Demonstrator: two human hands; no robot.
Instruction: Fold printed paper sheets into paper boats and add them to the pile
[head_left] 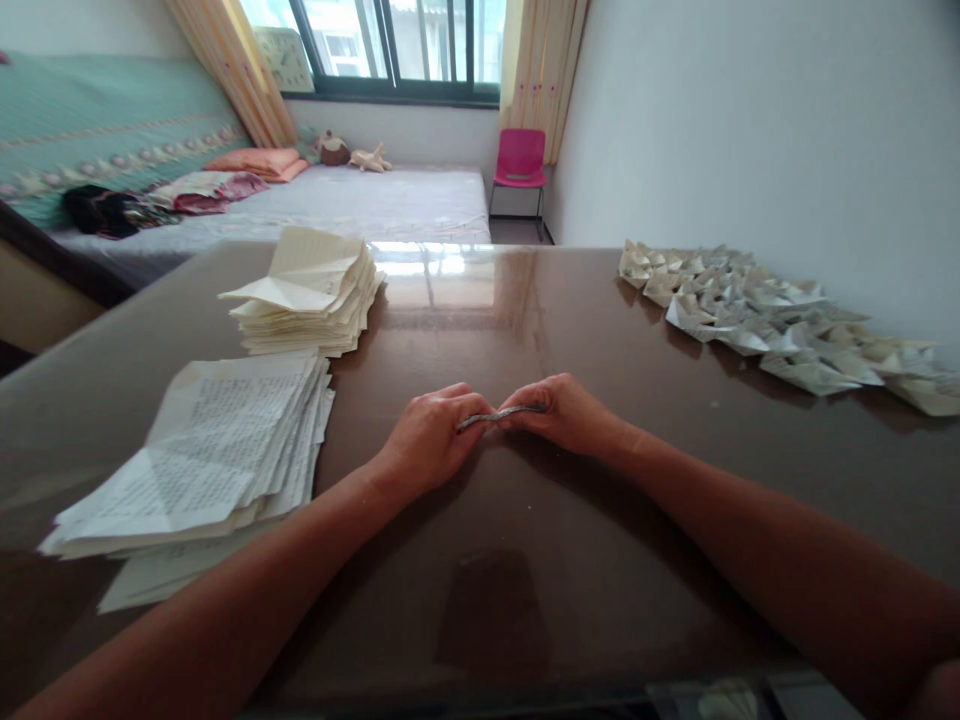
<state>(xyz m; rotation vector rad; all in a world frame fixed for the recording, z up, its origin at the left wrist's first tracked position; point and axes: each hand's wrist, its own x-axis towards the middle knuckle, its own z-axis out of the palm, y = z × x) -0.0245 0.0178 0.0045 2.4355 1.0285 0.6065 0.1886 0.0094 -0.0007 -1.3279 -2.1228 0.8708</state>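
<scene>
Between my two hands is a piece of folded paper (499, 413), seen edge-on as a thin grey strip just above the middle of the brown table (480, 350). My left hand (436, 430) is closed on its left end, the thumb and fingers pinching it. The right end is pinched by my right hand (568, 415), also closed. Both hands nearly meet at the fingertips. How the paper is folded cannot be made out from this angle, and the fingers cover part of it.
A stack of handwritten sheets (217, 440) lies left of my left arm, with a stack of creased, yellowish paper (307, 290) behind it. Rows of folded paper boats (750, 310) stand at the right by the wall. Beyond the table are a bed (405, 205) and a pink chair (520, 160).
</scene>
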